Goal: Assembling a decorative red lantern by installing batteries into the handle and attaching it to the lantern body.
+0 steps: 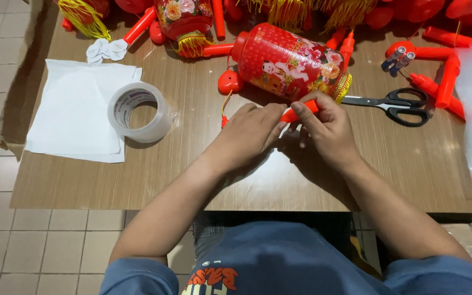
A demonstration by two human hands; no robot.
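White paper sheets (75,112): lying flat at the left end of the brown wooden table (137,180).
Clear tape roll (140,112): sitting on the edge of the paper.
Left hand (249,134): fingers bending together, pinching the low end of the thin orange plastic stick (300,111).
Stick: lying between both hands — slanting up to the right, toward the red round paper lantern (290,61) lying on its side.
Right hand (326,128): thumb and finger pinching the stick's upper part — this hand is nearer the lantern.
Black scissors (397,105): resting just right of the lantern.
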